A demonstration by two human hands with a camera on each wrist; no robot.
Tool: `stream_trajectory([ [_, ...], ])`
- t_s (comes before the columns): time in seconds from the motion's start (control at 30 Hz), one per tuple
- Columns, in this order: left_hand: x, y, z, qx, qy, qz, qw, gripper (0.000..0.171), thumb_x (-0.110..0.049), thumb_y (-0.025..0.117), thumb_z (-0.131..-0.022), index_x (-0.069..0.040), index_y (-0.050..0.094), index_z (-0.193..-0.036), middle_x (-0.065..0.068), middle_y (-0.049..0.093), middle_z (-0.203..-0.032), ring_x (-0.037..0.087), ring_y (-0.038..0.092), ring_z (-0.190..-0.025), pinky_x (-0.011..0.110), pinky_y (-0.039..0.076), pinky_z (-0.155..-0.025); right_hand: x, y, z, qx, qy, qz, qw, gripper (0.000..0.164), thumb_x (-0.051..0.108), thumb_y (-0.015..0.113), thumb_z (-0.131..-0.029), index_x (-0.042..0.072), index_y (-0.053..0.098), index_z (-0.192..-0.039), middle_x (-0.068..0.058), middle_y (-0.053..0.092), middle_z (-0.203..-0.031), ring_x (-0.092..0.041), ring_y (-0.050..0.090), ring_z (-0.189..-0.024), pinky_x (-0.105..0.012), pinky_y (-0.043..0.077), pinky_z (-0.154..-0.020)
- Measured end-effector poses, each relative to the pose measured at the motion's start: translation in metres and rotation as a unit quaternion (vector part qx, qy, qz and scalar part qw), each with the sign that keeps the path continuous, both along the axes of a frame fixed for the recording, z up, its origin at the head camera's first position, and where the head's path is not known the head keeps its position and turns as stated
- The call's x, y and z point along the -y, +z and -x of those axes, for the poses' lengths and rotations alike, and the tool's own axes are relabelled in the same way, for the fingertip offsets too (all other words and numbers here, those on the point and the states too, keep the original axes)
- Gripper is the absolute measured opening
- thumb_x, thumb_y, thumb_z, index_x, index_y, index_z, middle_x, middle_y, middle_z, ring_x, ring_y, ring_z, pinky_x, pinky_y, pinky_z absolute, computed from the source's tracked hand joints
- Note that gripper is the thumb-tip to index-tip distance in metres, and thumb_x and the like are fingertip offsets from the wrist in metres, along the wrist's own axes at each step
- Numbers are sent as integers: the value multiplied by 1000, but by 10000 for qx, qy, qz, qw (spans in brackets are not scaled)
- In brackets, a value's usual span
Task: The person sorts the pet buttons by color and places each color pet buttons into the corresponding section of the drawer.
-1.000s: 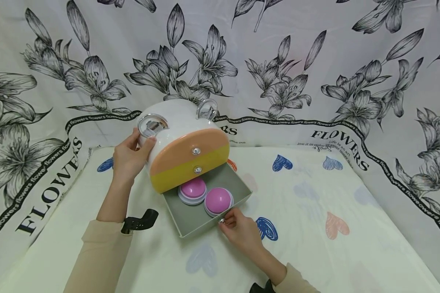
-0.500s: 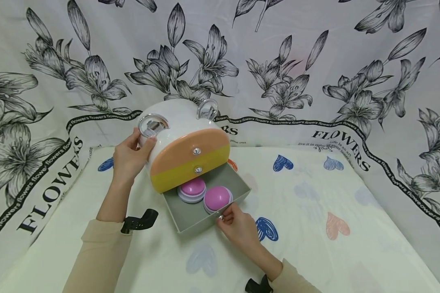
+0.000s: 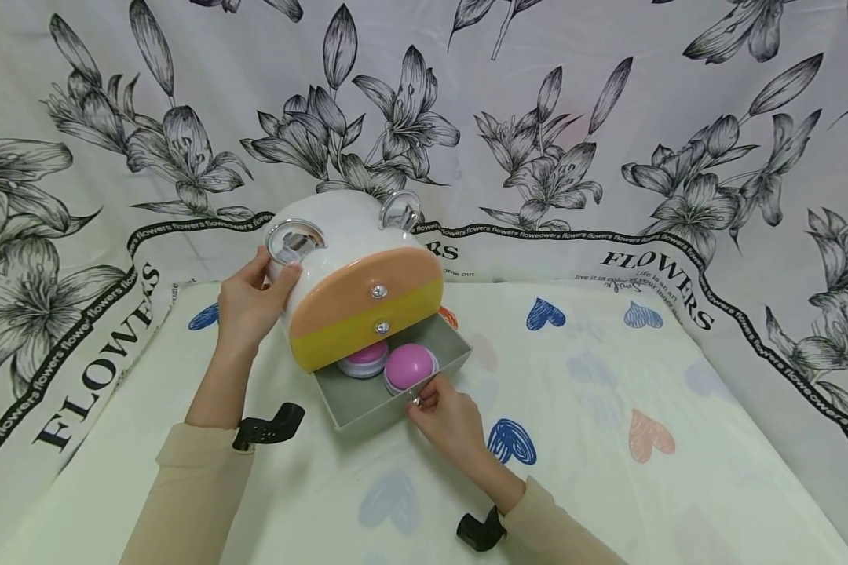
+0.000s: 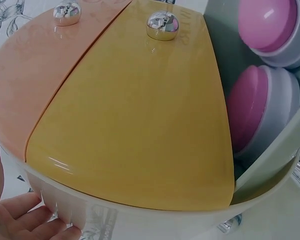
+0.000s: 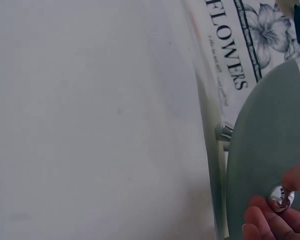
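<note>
A white rounded small drawer cabinet (image 3: 339, 216) with two mirror-like silver ears stands tilted in the head view. Its front has an orange drawer (image 3: 346, 282) and a yellow drawer (image 3: 356, 333), each with a silver knob. Below them a grey-green drawer (image 3: 356, 404) is pulled part way out. Two pink-domed round things (image 3: 410, 366) with pale bases sit inside, the rear one partly hidden under the yellow front. My left hand (image 3: 250, 306) rests against the cabinet's left side, fingers (image 4: 32, 217) extended along the white shell. My right hand (image 3: 448, 420) pinches the lowest drawer's silver knob (image 5: 280, 198).
The cabinet stands on a pale cloth (image 3: 579, 486) printed with hearts. A white flower-patterned sheet (image 3: 523, 47) hangs behind and at both sides. Black wrist mounts (image 3: 270, 426) stick out from both forearms, the right one low over the cloth.
The lowest drawer has slid further into the cabinet, with my right hand moving up and left along with it. The rear pink dome is now more covered. My left hand has stayed in place.
</note>
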State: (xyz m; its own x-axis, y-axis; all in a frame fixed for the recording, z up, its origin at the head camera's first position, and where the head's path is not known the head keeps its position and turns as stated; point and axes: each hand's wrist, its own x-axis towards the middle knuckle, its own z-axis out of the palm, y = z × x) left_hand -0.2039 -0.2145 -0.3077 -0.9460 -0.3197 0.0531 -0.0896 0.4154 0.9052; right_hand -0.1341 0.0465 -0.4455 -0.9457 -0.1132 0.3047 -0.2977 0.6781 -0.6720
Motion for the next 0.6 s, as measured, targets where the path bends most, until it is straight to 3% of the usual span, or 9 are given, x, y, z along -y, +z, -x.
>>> stream_trajectory([
  [0.3,0,-1,0,-81,-37,-60,9999,77,-55,55,-83,-22,24,-145,-6,23,-150,17,28,-136,36,35,-105,13,2,18,104,-202,-92,9997,17,22,70,-73,15,56,-80,7,65,-68,-5,57,-57,-16,38,-46],
  [0.6,0,-2,2,-40,14,4,10000,78,-59,56,-81,-24,25,-144,-9,25,-149,14,30,-135,33,37,-104,24,0,32,-434,-138,-31,9990,19,20,71,-72,13,54,-77,6,64,-65,-4,55,-53,-17,37,-43],
])
